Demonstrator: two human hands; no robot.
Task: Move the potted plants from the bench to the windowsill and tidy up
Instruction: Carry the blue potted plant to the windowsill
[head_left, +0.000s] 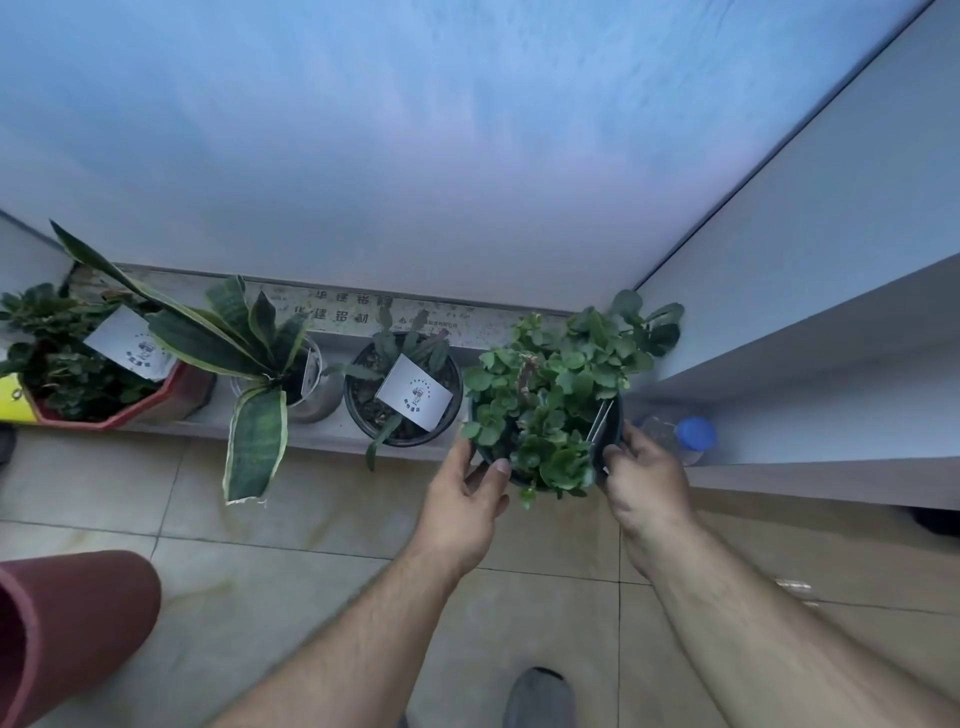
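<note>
A dark pot with a bushy round-leaved plant sits at the right end of the low windowsill. My left hand grips its left rim and my right hand grips its right rim. To its left on the sill stand a black pot with a white card, a pale pot with a long striped-leaf plant, and a red angular pot with a leafy plant and a card. The held pot's base is hidden by leaves and hands.
A clear plastic bottle with a blue cap lies on the sill right of the held pot. A white wall ledge juts out at the right. A reddish cylinder is at the lower left on the tiled floor. My shoe shows below.
</note>
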